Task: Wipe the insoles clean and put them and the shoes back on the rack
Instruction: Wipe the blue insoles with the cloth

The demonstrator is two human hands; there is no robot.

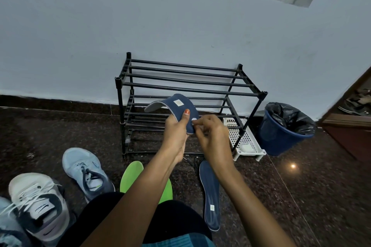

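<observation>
Navy insole [176,104], bent into an arch, is held up in front of the shoe rack's [188,84] lower shelves. The left hand [176,128] grips it, thumb on top. The right hand [210,132] pinches a small white bit [194,119] against its edge; what the bit is, I cannot tell. This looks like the wiping step. Below the rack, a second navy insole [209,192], a green insole [132,174] and sneakers [86,172] wait on the floor, so the next move probably calls for steady rubbing along the held insole.

A home entryway: a black shoe rack [186,94] stands against the painted wall, sneakers [86,170] left of it, a lined bin [285,128] to its right.
</observation>
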